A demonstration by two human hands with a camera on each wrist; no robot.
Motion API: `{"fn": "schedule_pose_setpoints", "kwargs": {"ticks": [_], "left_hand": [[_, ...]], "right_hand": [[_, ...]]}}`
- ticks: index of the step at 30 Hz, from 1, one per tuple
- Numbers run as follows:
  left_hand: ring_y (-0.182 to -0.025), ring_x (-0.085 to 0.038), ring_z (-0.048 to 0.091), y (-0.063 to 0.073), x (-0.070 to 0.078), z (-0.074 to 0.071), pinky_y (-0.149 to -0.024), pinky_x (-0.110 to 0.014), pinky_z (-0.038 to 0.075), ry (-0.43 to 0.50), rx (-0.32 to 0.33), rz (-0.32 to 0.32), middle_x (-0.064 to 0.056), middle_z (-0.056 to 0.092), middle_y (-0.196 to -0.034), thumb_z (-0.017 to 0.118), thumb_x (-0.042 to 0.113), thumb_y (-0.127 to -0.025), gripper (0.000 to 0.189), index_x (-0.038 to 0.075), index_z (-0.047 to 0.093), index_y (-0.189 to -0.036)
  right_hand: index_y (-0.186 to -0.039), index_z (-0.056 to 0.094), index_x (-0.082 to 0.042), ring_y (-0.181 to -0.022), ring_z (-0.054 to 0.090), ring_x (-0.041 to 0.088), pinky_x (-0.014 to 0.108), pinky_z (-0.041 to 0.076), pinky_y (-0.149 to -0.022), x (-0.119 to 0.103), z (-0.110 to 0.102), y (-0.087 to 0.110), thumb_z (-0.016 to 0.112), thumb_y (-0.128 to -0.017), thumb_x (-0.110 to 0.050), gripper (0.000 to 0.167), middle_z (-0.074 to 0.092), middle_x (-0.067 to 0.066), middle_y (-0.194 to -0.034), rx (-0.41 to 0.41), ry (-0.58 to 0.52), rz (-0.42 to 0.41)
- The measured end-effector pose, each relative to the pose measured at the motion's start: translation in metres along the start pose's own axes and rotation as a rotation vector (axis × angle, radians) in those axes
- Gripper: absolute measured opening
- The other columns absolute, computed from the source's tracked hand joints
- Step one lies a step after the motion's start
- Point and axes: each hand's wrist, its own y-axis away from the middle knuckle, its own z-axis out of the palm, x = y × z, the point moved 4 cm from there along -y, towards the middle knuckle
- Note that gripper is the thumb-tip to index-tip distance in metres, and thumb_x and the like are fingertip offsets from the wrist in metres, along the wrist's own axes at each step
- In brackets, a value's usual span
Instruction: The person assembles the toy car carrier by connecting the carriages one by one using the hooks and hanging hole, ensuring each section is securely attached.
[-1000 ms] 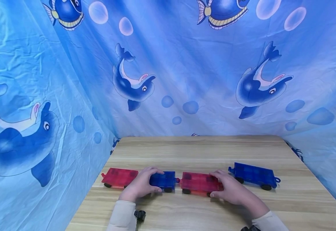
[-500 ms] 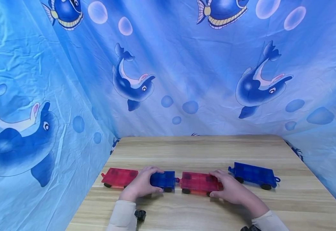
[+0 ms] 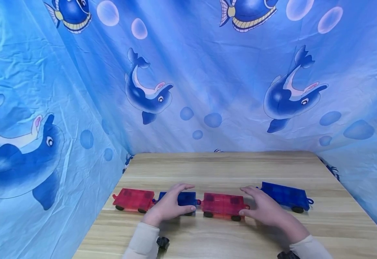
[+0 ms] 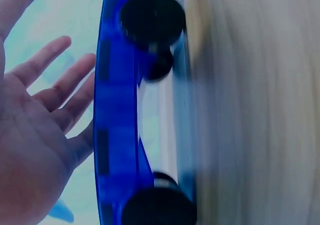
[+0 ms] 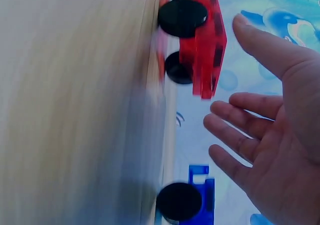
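A see-through blue toy train car [image 3: 188,197] stands on its wheels on the table, hooked to a red train car [image 3: 222,203] at its right. My left hand [image 3: 172,204] hovers over the blue car with fingers and thumb spread, partly hiding it. In the left wrist view, the blue car [image 4: 116,110] stands beside the extended fingers [image 4: 75,80]. My right hand [image 3: 266,209] is around the red car's right end, thumb and fingers apart. The right wrist view shows a gap between those fingers [image 5: 235,120] and the red car [image 5: 205,40].
Another red car [image 3: 135,198] stands at the left end, its right hook meeting the middle blue car. A separate blue car [image 3: 287,194] sits at an angle to the right, its left end behind my right hand. A dolphin-print curtain [image 3: 188,72] surrounds the wooden table [image 3: 224,167].
Both hands have loosened and shifted slightly right. My left hand uncovers the joint with the left red car; my right hand has backed off the red car's end. The cars stay nearly still.
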Motion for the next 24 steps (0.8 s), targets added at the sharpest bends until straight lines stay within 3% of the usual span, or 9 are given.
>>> {"fn": "schedule_pose_setpoints", "kwargs": {"ticks": [4,9,13,16,21,24], "left_hand": [[-0.145,-0.026,0.043,-0.006,0.012,0.008,-0.11,-0.059,0.043,-0.002,-0.007,0.038,0.01,0.046,-0.155,0.082,0.046,-0.091,0.071,0.042,0.047,-0.153],[-0.143,-0.023,0.046,-0.013,0.023,0.018,-0.111,-0.054,0.045,-0.009,0.008,0.031,0.008,0.044,-0.157,0.082,0.048,-0.09,0.08,0.038,0.042,-0.158],[-0.145,-0.023,0.044,-0.019,0.03,0.029,-0.111,-0.054,0.045,-0.01,0.001,-0.004,0.009,0.039,-0.161,0.083,0.049,-0.089,0.085,0.041,0.036,-0.16],[-0.146,-0.023,0.043,-0.024,0.036,0.038,-0.111,-0.054,0.045,-0.023,-0.005,0.003,0.01,0.039,-0.161,0.083,0.05,-0.088,0.085,0.041,0.037,-0.159],[-0.142,-0.024,0.048,-0.032,0.049,0.05,-0.11,-0.051,0.047,-0.104,-0.007,0.059,0.006,0.044,-0.157,0.085,0.049,-0.087,0.086,0.03,0.043,-0.159],[-0.14,-0.023,0.049,-0.036,0.055,0.057,-0.111,-0.047,0.046,-0.178,-0.007,0.084,0.005,0.047,-0.155,0.086,0.051,-0.085,0.087,0.026,0.045,-0.158]], "right_hand": [[-0.155,0.051,-0.013,-0.145,0.041,0.048,0.07,0.038,-0.109,0.008,-0.009,0.004,0.084,-0.087,-0.05,0.084,0.047,0.02,-0.157,0.034,0.009,0.005],[-0.153,0.052,-0.013,-0.142,0.044,0.047,0.069,0.041,-0.108,0.019,-0.023,0.009,0.083,-0.089,-0.047,0.079,0.051,0.019,-0.154,0.095,-0.01,0.012],[-0.153,0.052,-0.011,-0.14,0.047,0.047,0.069,0.041,-0.107,0.032,-0.035,0.017,0.076,-0.091,-0.058,0.082,0.052,0.019,-0.153,0.157,-0.023,0.029],[-0.154,0.05,-0.008,-0.14,0.045,0.05,0.071,0.04,-0.106,0.043,-0.045,0.022,0.073,-0.092,-0.062,0.085,0.05,0.021,-0.154,0.192,-0.023,0.056],[-0.155,0.048,-0.007,-0.138,0.044,0.054,0.075,0.039,-0.103,0.061,-0.057,0.025,0.077,-0.095,-0.048,0.078,0.048,0.025,-0.154,0.233,-0.011,0.095],[-0.155,0.047,-0.006,-0.137,0.044,0.055,0.076,0.039,-0.102,0.07,-0.061,0.027,0.077,-0.095,-0.049,0.08,0.047,0.026,-0.153,0.247,0.001,0.1]]}}
